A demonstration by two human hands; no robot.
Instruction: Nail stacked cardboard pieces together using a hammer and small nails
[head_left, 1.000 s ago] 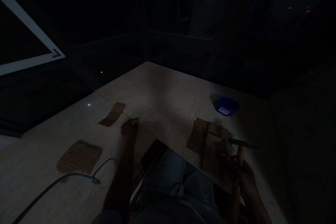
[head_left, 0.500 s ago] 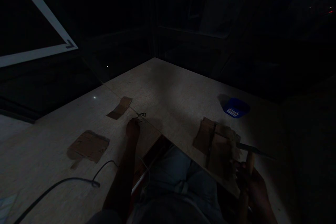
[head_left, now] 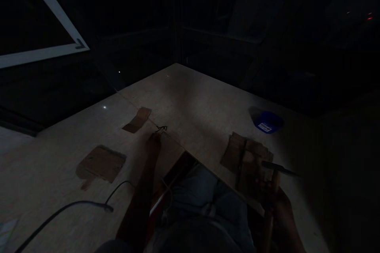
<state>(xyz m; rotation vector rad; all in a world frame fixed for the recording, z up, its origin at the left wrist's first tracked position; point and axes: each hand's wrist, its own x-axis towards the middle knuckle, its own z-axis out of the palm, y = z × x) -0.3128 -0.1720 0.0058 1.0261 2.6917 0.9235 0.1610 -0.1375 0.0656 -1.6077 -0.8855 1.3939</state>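
Observation:
My right hand (head_left: 280,205) is wrapped round the wooden handle of a hammer (head_left: 276,182), at the lower right. Its dark metal head is uppermost, above the right edge of some torn cardboard (head_left: 251,166). My left hand (head_left: 153,144) rests on the table with its fingers curled together, right beside a small heap of thin dark nails (head_left: 162,128). In this dim light I cannot make out what its fingertips hold, if anything. A narrow strip of cardboard (head_left: 138,120) lies just beyond it, to the left.
A blue plastic tub (head_left: 268,121) with a white label stands at the back right of the pale table (head_left: 204,110). Another cardboard piece (head_left: 102,163) and a black cable (head_left: 68,204) lie at left. There is an opening at the table's near edge, above my lap.
The hammer in my right hand has shifted slightly left. My left hand stays by the nails, its fingers a little lower against the heap. The view has moved slightly.

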